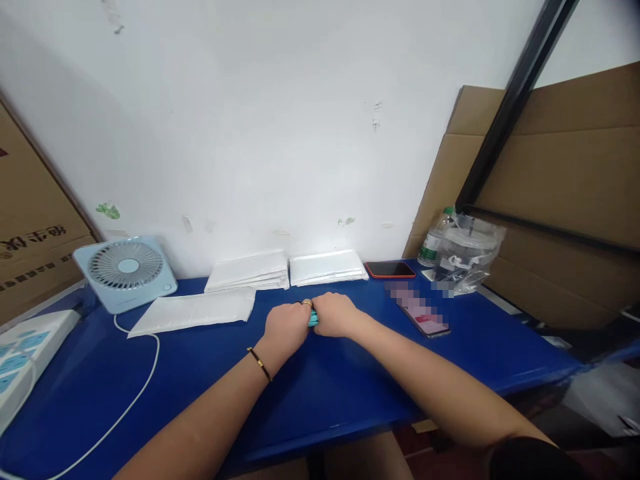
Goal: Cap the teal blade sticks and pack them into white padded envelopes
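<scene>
Both my hands meet over the middle of the blue table (320, 387), fingers curled round a small teal object (313, 319). My left hand (287, 328) is closed on its left side, and my right hand (336, 315) is closed on its right. Only a narrow strip of the teal object shows between them, so its kind is hidden. Behind my hands lie two stacks of flat white packets, a left stack (247, 272) and a right stack (327, 267). One single white packet (195, 312) lies in front of the left stack.
A light blue fan (125, 270) with a white cable (150, 373) stands at left, near a white power strip (30, 360). At right are an orange-edged phone (390, 269), another phone (425, 319), a bottle (434, 243) and a bagged clear container (463, 257). Cardboard (565, 167) borders the right.
</scene>
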Available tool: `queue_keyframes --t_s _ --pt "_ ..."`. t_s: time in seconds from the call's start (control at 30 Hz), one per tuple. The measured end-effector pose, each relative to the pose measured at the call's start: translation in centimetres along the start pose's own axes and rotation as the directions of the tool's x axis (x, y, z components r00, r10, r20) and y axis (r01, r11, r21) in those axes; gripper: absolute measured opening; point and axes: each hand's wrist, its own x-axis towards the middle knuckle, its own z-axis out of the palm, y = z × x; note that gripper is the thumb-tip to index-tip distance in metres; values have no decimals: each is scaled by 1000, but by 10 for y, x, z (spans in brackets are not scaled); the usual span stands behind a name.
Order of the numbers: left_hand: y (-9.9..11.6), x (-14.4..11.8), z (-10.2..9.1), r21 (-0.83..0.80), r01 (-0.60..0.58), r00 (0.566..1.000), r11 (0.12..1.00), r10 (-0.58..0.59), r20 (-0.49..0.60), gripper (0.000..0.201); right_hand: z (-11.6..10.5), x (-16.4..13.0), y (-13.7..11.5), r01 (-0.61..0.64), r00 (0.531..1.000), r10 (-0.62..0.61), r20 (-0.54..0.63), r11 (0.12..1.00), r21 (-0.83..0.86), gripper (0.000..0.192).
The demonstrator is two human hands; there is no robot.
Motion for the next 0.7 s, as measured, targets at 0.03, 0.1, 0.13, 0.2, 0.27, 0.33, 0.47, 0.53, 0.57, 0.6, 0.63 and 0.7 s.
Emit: queue_keyframes --t_s 0.03,0.1,0.13,0.2,0.27,0.33,0.47,0.53,0.57,0.6,0.63,0.7 --pt "0 -1 -3 26 -14 1000 1000 14 -7 21 6 1 0 -21 1000 20 16 999 28 25" --pt "-3 -1 -7 60 -15 1000 998 16 -4 19 14 1 1 -48 999 49 -23 998 38 22" --pt "-6 -1 -9 72 -3 1000 997 2 5 17 16 0 2 -63 996 65 -65 998 32 21" --pt "-11 0 -10 91 36 999 995 -39 27 16 20 -2 4 -87 989 90 -121 996 27 20" --pt "-11 1 -9 101 52 997 993 -57 44 16 22 -4 4 -89 988 93 -127 995 37 19" --pt "-7 1 -7 99 34 998 995 -38 40 18 25 -4 1 -88 989 95 -117 994 59 20" --pt "-1 -3 -7 78 -35 999 996 33 31 20 31 -3 -3 -97 988 105 -109 993 71 24" --pt "-12 -9 -9 60 -72 997 996 72 -4 25 32 -4 0 -95 990 100 -101 994 50 24" --pt "-23 -13 -9 61 -73 996 995 75 -38 31 33 -4 3 -99 990 103 -94 994 42 23" --pt "-37 -18 -9 70 -51 995 996 56 -80 41 33 -4 7 -109 990 112 -88 993 38 22" --pt "-53 -24 -8 100 3 994 995 8 -111 52 33 -4 11 -123 988 126 -85 992 37 22" --pt "-90 -36 -5 199 161 983 967 -138 -124 60 33 -4 18 -146 985 149 -82 988 42 22"
